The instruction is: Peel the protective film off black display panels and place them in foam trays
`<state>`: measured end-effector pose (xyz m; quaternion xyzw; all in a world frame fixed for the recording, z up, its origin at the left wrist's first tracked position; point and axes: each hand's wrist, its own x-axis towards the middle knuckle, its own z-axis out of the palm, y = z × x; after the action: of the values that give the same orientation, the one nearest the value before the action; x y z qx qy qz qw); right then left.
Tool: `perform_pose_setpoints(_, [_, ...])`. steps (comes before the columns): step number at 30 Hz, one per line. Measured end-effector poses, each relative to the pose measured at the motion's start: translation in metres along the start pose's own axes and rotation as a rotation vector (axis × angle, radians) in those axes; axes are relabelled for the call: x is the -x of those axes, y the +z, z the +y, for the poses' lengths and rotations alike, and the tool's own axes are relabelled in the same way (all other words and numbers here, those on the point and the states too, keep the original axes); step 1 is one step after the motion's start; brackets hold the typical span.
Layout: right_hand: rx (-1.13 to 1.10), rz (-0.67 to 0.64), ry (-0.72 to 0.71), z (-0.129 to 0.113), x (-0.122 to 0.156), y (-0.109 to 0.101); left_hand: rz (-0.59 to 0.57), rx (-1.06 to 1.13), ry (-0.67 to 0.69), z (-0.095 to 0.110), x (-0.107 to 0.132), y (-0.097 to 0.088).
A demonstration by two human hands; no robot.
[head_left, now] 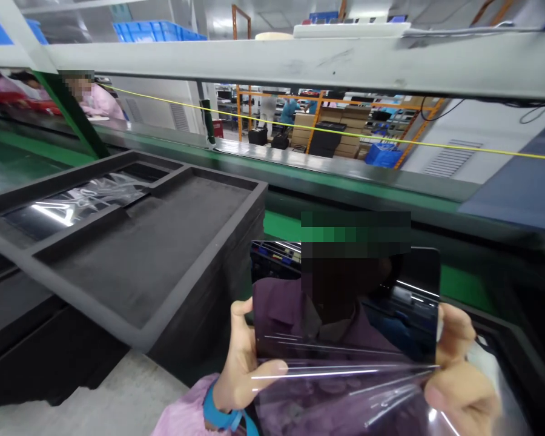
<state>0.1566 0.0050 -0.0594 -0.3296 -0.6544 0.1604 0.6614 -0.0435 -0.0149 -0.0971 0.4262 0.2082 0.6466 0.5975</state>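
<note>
A glossy black tablet-like panel (399, 330) is held up in front of me, its face mirroring the room. Clear plastic film (345, 393) lies wrinkled over its lower part, with taut folds running toward the right edge. My left hand (243, 363) grips the panel's left edge, thumb on the front over the film. At the right edge, my right hand (465, 375) has its fingers curled, and the film's folds gather at its thumb and finger. The panel's lower end runs out of view.
A stack of black foam trays (158, 242) stands at left; one compartment holds a dark panel under crumpled clear film (104, 197). Behind run a green-edged conveyor line (345, 194), a yellow cord (367, 132) and an overhead shelf (254, 60). A co-worker in pink (102, 100) sits far left.
</note>
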Motion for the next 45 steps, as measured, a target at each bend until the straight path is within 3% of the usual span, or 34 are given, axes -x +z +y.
perform_pose_setpoints(3, [-0.154, 0.051, -0.06, -0.006, -0.004, 0.007, 0.071, 0.013, -0.064, 0.001, 0.001, 0.006])
perform_pose_setpoints(7, [-0.144, -0.032, -0.045, -0.005, -0.006, 0.003, 0.121, -0.005, -0.112, -0.001, 0.002, 0.009])
perform_pose_setpoints(11, [-0.057, 0.027, -0.148, -0.001, -0.01, 0.005, 0.211, -0.021, -0.153, 0.003, -0.003, 0.004])
perform_pose_setpoints(13, [0.115, 0.019, -0.244, 0.001, -0.015, 0.009, 0.259, -0.055, -0.166, 0.009, -0.01, 0.001])
perform_pose_setpoints(15, [0.26, -0.092, -0.311, 0.004, -0.019, 0.012, 0.244, -0.072, -0.194, 0.014, -0.018, 0.0])
perform_pose_setpoints(17, [0.308, -0.225, -0.23, 0.008, -0.02, 0.013, 0.189, -0.05, -0.252, 0.014, -0.025, 0.0])
perform_pose_setpoints(21, [-0.114, -0.284, 0.277, 0.011, -0.019, 0.008, 0.171, 0.003, -0.36, 0.006, -0.032, -0.002])
perform_pose_setpoints(23, [-0.372, -0.423, 0.375, 0.01, -0.021, 0.001, 0.191, 0.003, -0.4, 0.004, -0.033, -0.004])
perform_pose_setpoints(25, [-0.421, -0.632, 0.286, 0.008, -0.027, -0.008, 0.205, 0.0, -0.433, 0.005, -0.034, -0.007])
perform_pose_setpoints(27, [-0.306, -0.831, 0.105, 0.006, -0.033, -0.015, 0.202, 0.003, -0.46, 0.009, -0.036, -0.008])
perform_pose_setpoints(30, [-0.088, -0.975, -0.092, 0.003, -0.038, -0.02, 0.19, -0.013, -0.478, 0.016, -0.039, -0.006])
perform_pose_setpoints(36, [0.038, -0.925, -0.033, 0.008, -0.038, -0.018, 0.177, -0.046, -0.482, 0.019, -0.038, -0.008])
perform_pose_setpoints(38, [0.03, -0.787, -0.023, 0.011, -0.038, -0.016, 0.191, -0.044, -0.489, 0.02, -0.038, -0.01])
perform_pose_setpoints(42, [0.053, -0.362, -0.018, 0.013, -0.035, -0.005, 0.267, -0.036, -0.412, 0.021, -0.037, -0.004])
perform_pose_setpoints(45, [0.001, -0.155, 0.049, 0.011, -0.031, 0.006, 0.297, -0.101, -0.32, 0.016, -0.037, 0.005])
